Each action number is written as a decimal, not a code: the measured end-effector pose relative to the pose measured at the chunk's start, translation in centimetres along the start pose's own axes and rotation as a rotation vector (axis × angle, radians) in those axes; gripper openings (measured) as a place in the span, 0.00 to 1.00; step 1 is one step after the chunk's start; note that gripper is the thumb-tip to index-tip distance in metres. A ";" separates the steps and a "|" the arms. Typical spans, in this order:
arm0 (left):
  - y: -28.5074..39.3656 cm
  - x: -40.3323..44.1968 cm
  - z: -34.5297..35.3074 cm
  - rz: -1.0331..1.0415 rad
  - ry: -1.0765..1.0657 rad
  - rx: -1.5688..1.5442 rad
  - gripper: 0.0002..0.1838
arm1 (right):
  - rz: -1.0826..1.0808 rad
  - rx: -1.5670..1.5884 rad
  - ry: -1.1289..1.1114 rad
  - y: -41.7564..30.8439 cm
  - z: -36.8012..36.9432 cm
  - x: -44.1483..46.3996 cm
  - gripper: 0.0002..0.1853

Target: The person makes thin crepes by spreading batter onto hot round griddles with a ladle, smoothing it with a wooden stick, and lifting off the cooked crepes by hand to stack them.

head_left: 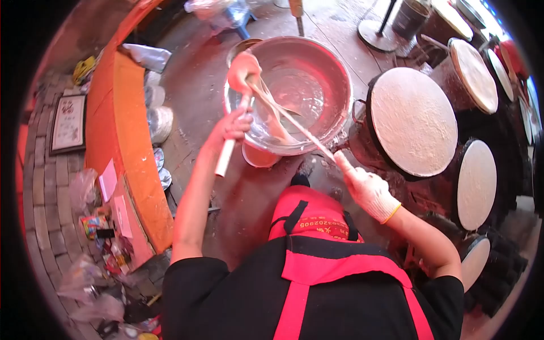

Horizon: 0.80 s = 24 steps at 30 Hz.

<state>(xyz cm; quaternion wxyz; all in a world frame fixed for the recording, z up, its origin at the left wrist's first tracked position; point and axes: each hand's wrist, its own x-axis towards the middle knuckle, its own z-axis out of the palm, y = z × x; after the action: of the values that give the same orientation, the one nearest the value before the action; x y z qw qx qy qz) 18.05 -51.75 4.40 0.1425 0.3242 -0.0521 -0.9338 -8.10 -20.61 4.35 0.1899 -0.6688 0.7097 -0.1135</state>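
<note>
My left hand, bare, is closed around a thick pale stick over the left rim of a large metal basin. A wet lump of dough or batter covers the stick's upper end and hides what is under it. Strands of it hang into the basin. My right hand, in a white knitted glove, grips a long thin stick. That stick slants across the basin, and its far end meets the lump. Shiny wet residue coats the basin's inside.
Right of the basin stand several drums topped with round, flour-coated boards. An orange-covered counter runs along the left, with a framed sign beyond it. A small bucket sits below the basin's near rim. A blue stool stands behind.
</note>
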 end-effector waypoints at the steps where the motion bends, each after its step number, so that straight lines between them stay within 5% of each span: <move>1: 0.7 -1.8 2.0 0.036 -0.053 0.038 0.14 | -0.038 -0.042 0.105 0.1 -0.5 0.3 0.35; 7: 6.2 -11.6 13.0 0.285 -0.079 0.566 0.14 | -0.162 -0.146 0.514 -0.9 -8.1 2.2 0.30; 11: 6.1 -11.7 13.6 0.355 0.008 0.893 0.10 | -0.102 -0.220 0.704 -1.9 -7.0 2.2 0.29; 13: 6.1 -8.2 10.7 0.278 0.074 0.821 0.10 | -0.054 -0.316 0.664 -2.1 -3.8 2.4 0.26; 15: 7.9 -4.3 7.7 -0.213 -0.029 0.080 0.07 | -0.046 -0.346 0.626 -1.7 -0.2 2.4 0.26; 17: 7.0 -2.3 6.4 -0.120 0.111 0.236 0.07 | 0.006 -0.377 0.607 -2.6 0.5 0.5 0.26; 19: 5.9 -1.5 5.2 0.151 0.085 0.909 0.08 | 0.047 -0.377 0.624 -2.6 0.2 -2.5 0.27; 21: 1.8 -3.5 7.1 0.269 0.098 1.004 0.08 | 0.114 -0.362 0.640 -2.1 1.0 -4.8 0.24; 24: 1.8 0.2 9.3 -0.082 0.091 0.827 0.07 | 0.219 -0.306 0.639 -3.4 3.4 -7.3 0.18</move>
<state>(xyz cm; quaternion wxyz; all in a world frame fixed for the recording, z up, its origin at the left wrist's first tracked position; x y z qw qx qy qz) 12.52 -53.45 11.91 -0.0348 0.3968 -0.4036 -0.8237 -3.32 -13.31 3.62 -0.1325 -0.5406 0.8092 -0.1880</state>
